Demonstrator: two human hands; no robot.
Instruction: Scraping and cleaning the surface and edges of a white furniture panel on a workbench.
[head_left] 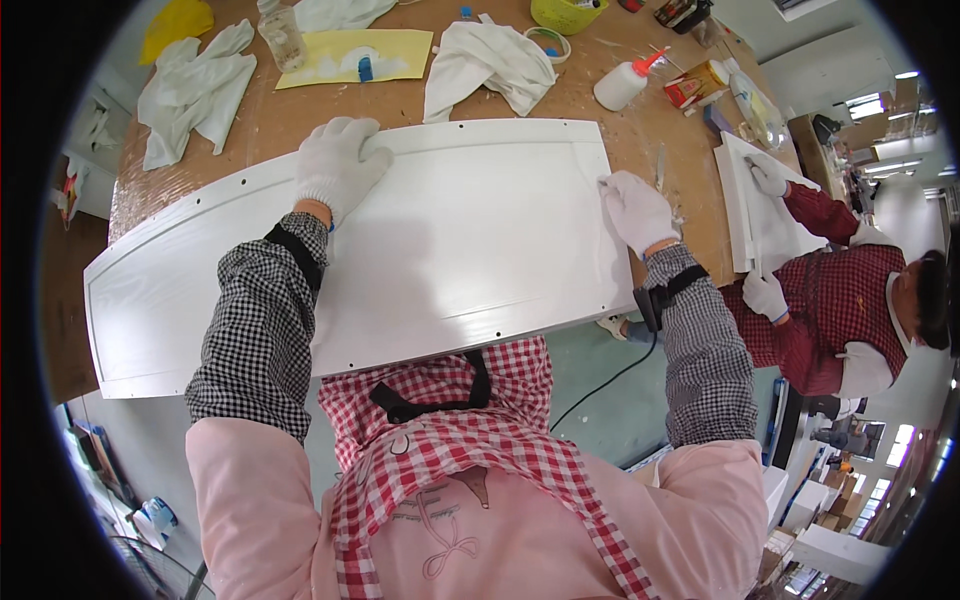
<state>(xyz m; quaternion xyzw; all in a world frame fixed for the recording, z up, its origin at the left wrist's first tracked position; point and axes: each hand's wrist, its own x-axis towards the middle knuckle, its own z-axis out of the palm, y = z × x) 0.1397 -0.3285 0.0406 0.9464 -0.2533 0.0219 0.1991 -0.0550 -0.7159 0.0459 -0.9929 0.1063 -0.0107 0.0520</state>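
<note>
A long white panel [480, 230] with a raised border and small dark holes along its edges lies across the near side of the table, its front edge close to my apron. My left hand [342, 168], in a white knit glove, rests on the panel's far border with the thumb spread to the right. At the panel's right end, my right hand [640, 212], gloved alike, is closed on the edge with fingers bent. Its fingertips are partly hidden.
White cloths [487, 65], a yellow sheet [352, 57] with a blue piece, a clear bottle [281, 36] and a white squeeze bottle with red tip [622, 86] sit beyond the panel. At right, a co-worker [830, 300] handles another white panel [737, 205]. A black cable [607, 384] hangs near my right wrist.
</note>
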